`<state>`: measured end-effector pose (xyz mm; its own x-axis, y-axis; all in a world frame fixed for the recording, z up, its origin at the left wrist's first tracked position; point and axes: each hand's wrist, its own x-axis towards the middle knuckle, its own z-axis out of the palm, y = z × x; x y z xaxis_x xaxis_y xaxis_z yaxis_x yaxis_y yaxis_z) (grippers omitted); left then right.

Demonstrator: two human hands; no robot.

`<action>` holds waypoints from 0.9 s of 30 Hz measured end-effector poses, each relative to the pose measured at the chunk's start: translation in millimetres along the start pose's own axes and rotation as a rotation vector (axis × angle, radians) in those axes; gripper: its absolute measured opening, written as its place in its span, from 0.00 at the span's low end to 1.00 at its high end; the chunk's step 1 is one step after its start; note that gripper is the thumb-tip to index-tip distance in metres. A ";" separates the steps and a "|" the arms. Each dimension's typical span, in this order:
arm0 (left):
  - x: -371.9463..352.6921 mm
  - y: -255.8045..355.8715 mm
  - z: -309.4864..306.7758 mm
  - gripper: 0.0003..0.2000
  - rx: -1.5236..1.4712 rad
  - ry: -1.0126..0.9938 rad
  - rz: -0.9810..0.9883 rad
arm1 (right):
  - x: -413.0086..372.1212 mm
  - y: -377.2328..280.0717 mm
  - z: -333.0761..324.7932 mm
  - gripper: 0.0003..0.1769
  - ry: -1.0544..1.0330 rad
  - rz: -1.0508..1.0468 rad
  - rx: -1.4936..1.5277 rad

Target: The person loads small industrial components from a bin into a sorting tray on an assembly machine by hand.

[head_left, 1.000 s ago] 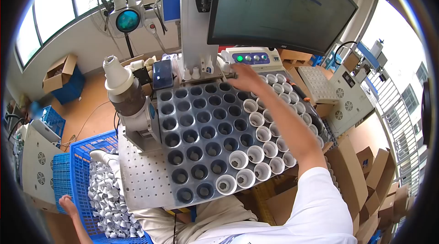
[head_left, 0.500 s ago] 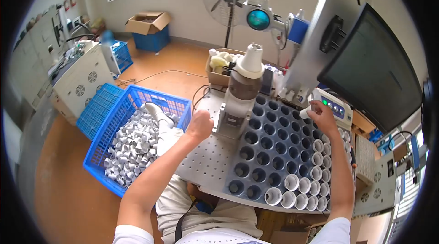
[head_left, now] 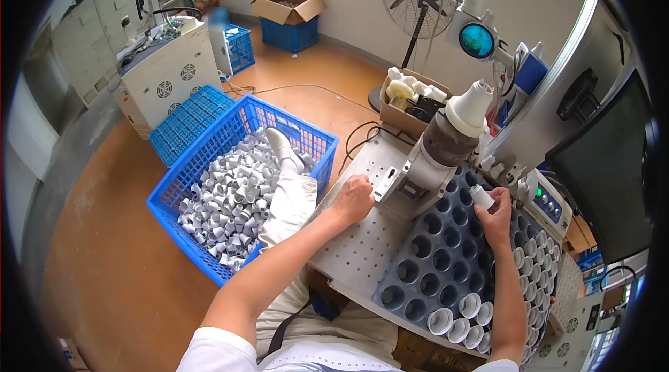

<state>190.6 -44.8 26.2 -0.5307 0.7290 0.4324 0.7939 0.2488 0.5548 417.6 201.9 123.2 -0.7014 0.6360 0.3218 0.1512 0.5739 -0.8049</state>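
Observation:
My right hand point(head_left: 496, 219) grips a small white cup-shaped plastic bulb housing point(head_left: 481, 196), held above the far part of the dark tray point(head_left: 390, 276). Another white housing, cone-shaped point(head_left: 472, 106), sits on the dark round holder point(head_left: 447, 138) of a bench fixture, left of that hand. My left hand point(head_left: 354, 199) is closed in a fist over the perforated metal plate point(head_left: 359, 236), beside the fixture's base; whatever its fingers hold is hidden. White housings point(head_left: 458, 330) stand open end up in the tray's near and right-hand holes. Several other holes show dark.
A blue crate point(head_left: 182, 236) heaped with white housings point(head_left: 233, 194) stands at left, a shoe point(head_left: 282, 149) resting inside it. Behind the fixture is a cardboard box point(head_left: 397, 118). A monitor point(head_left: 603, 163), control box point(head_left: 545, 203) and teal-lensed machine head point(head_left: 477, 40) occupy the right.
My view has swung left, so everything sits further right. My right hand has brought its housing from beside the control box closer to the fixture. My left hand remains closed beside the fixture.

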 end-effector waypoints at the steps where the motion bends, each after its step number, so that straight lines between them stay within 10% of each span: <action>1: -0.6 1.6 -1.7 0.06 0.007 0.003 -0.001 | -0.5 0.5 0.3 0.18 0.013 -0.023 -0.048; 27: 0.4 9.2 -8.5 0.04 0.025 -0.077 -0.075 | -4.6 -1.8 -5.7 0.18 0.028 0.001 -0.080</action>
<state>195.2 -47.6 37.5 -0.5649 0.7546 0.3339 0.7607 0.3195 0.5651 424.5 200.9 126.0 -0.6817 0.6499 0.3359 0.2075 0.6121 -0.7631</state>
